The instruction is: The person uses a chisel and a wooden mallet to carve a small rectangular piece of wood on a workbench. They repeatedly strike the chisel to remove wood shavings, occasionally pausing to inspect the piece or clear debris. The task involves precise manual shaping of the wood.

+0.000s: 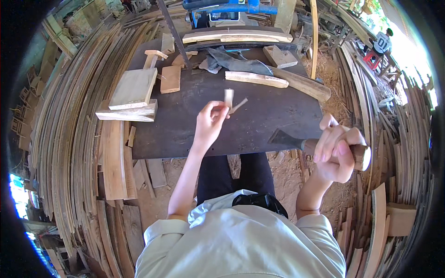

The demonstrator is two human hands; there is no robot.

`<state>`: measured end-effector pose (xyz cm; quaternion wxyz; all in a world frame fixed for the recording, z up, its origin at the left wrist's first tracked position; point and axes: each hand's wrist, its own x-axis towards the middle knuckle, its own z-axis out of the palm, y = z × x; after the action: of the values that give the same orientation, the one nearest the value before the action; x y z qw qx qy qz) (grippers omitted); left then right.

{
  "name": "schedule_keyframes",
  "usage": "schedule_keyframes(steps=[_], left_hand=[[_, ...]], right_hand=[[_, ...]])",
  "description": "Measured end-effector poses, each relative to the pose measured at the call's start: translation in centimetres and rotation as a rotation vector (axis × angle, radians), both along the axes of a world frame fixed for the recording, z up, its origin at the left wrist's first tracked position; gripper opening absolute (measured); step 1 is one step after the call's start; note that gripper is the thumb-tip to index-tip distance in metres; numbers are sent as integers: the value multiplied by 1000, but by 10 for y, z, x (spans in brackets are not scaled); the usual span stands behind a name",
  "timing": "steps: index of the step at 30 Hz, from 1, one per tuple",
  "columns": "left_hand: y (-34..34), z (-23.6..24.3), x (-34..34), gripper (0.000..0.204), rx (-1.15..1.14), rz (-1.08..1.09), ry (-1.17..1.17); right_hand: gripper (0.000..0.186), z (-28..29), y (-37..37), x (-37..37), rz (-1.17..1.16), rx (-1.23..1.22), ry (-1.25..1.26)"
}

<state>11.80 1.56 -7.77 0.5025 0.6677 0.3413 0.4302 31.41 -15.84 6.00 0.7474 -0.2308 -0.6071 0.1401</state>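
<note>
My left hand (209,123) pinches a small pale wood piece (229,98) upright on the dark work table (259,120); a thin splinter (238,107) leans off its right side. My right hand (336,153) grips the wooden handle of a wide chisel (296,142), whose dark blade points left, lying low over the table's near right edge. The blade tip is a hand's width right of the small piece.
Wood blocks (133,88) and offcuts lie on the table's left; a long curved piece (256,79) and dark cloth (236,62) sit at the back. Stacks of curved planks (69,139) ring the table. A blue machine (227,11) stands behind. A person (381,44) sits far right.
</note>
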Motion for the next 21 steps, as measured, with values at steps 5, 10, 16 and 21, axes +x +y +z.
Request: schedule_keyframes(steps=[5, 10, 16, 21], left_hand=[[-8, 10, -14, 37, 110, -75, -93], [-23, 15, -20, 53, 299, -31, 78], [-33, 10, -16, 41, 398, -28, 178], [-45, 3, -7, 33, 441, 29, 184]], right_hand=[[16, -14, 13, -12, 43, -30, 88], [19, -16, 20, -22, 92, -33, 113], [19, -11, 23, -31, 70, -10, 76], [19, -7, 23, -38, 119, -3, 46]])
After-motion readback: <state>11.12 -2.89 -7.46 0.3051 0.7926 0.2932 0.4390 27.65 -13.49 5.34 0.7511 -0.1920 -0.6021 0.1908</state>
